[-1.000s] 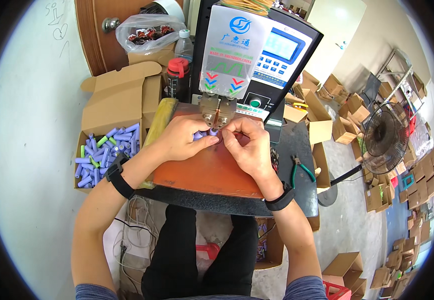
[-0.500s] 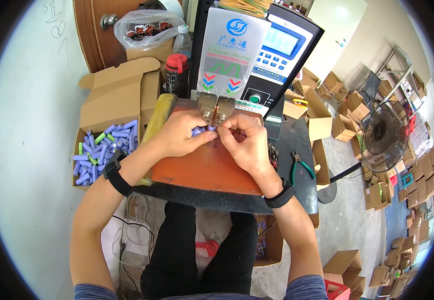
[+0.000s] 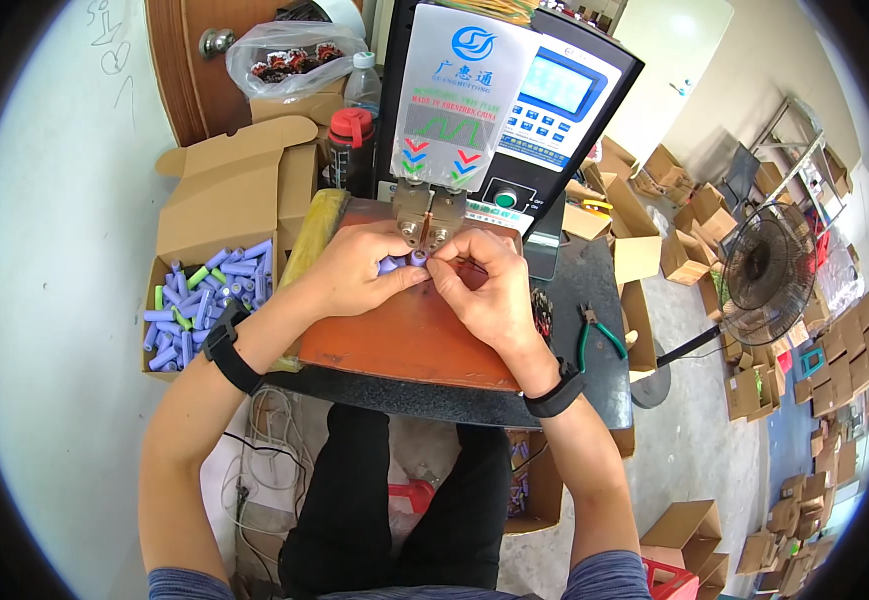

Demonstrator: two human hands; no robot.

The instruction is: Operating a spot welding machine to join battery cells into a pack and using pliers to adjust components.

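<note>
- Left hand point(image 3: 355, 272) curled over a small cluster of purple cylindrical cells point(image 3: 402, 262), thumb and fingers pinched on it from the left.
- Right hand point(image 3: 490, 290) meets it from the right, fingertips pinched on the same cluster at its near-right end; the two hands touch around it.
- The cells: short, round-ended, sleeved in pale purple, one circular end cap facing up (how many are in the cluster cannot be told, the fingers hide most of it).
- The cluster sits at the far edge of a reddish-brown work board point(image 3: 410, 335), directly under the two copper electrode blocks point(image 3: 431, 215) of a tall black welding machine point(image 3: 500, 110) with a blue screen and keypad.
- Black wristband on each forearm.
- Left of the board: an open cardboard box point(image 3: 210, 290) heaped with loose cells of the same purple, a few green ones mixed in.
- A yellowish roll point(image 3: 307, 245) lies between box and board.
- Far left: red-capped bottle point(image 3: 351, 140), clear bag of dark parts point(image 3: 290, 55).
- Right, on the dark table point(image 3: 575, 300): green-handled pliers point(image 3: 595, 338).
- Well apart on the right floor: a standing fan point(image 3: 765, 275) among scattered cartons.
</note>
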